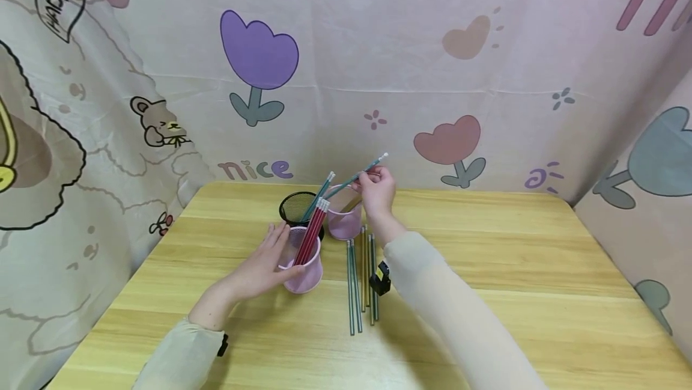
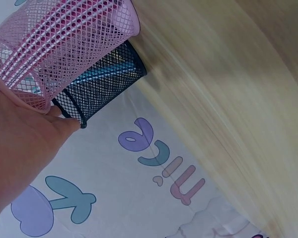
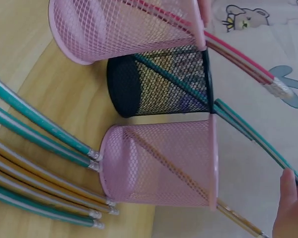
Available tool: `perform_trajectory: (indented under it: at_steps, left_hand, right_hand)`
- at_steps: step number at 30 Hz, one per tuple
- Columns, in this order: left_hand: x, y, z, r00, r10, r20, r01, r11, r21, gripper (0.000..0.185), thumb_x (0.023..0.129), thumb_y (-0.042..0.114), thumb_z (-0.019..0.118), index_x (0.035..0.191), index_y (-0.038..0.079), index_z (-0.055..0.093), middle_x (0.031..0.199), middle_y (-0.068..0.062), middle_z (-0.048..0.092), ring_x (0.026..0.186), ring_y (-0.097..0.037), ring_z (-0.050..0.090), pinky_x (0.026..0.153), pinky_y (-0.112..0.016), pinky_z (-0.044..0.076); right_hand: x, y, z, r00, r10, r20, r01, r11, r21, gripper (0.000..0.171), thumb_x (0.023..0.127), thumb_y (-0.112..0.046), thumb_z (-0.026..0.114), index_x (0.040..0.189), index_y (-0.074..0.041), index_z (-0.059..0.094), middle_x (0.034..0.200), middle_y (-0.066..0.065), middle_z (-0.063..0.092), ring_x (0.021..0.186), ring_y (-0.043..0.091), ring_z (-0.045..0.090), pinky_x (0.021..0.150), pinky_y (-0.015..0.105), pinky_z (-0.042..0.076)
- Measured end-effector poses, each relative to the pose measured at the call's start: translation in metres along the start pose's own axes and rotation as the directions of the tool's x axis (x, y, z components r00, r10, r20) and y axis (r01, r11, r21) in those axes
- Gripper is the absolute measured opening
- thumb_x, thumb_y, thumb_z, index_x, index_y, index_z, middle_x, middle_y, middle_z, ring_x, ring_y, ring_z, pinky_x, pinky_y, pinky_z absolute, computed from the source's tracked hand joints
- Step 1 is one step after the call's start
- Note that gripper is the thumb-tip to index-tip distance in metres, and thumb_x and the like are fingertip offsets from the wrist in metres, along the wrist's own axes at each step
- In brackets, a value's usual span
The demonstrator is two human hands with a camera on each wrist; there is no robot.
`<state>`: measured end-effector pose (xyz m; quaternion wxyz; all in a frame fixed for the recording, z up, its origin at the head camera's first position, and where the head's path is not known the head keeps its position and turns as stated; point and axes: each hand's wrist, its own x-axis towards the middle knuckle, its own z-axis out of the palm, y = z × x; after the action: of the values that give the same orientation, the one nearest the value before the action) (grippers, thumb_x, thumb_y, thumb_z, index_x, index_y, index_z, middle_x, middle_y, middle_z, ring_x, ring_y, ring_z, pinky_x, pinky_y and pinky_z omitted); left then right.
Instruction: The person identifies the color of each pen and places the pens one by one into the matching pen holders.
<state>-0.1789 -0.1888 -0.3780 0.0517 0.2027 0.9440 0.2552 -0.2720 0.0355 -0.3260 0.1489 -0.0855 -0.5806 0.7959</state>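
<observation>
A: From the head view, the right hand [image 1: 375, 188] pinches a green pencil [image 1: 354, 177] above the black cup [image 1: 296, 208]; the left hand [image 1: 268, 264] cups the pink cup [image 1: 304, 267] at its 9 o'clock. I'd lower the pencil steeply.

B: Left wrist view: "nice" [image 2: 161, 158] on the cloth. Right wrist view: loose pencils [image 3: 35, 163] at 9 o'clock.

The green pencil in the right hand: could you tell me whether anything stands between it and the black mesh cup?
Nothing visible does. The right hand pinches the green pencil above the cups, its lower end pointing toward the black mesh cup. That cup's mouth is open, holding only another green pencil leaning at its rim.
</observation>
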Motion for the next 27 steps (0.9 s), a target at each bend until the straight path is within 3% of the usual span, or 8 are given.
perform_trajectory:
  at_steps: [12, 27]
  left_hand:
    - [0.001, 0.000, 0.000, 1.000, 0.001, 0.002, -0.001, 1.000, 0.004, 0.093, 0.088, 0.049, 0.057, 0.146, -0.009, 0.012, 0.155, -0.025, 0.004, 0.141, -0.047, -0.001, 0.112, -0.061, 0.013]
    - [0.002, -0.003, 0.001, 1.000, -0.014, 0.002, 0.014, 1.000, 0.004, 0.096, 0.087, 0.054, 0.056, 0.147, -0.005, 0.011, 0.156, -0.022, 0.003, 0.142, -0.045, -0.003, 0.112, -0.061, 0.014]
  right_hand:
    - [0.000, 0.013, 0.009, 0.992, 0.091, 0.086, -0.080, 0.988, -0.129, 0.023, 0.088, 0.007, 0.051, 0.111, 0.011, 0.052, 0.106, 0.031, 0.063, 0.061, 0.008, 0.059, 0.064, 0.022, 0.058]
    - [-0.005, 0.020, 0.020, 0.971, 0.172, 0.167, -0.129, 0.961, -0.244, 0.022, 0.089, 0.005, 0.052, 0.110, 0.012, 0.053, 0.105, 0.030, 0.065, 0.061, 0.011, 0.062, 0.066, 0.025, 0.058]
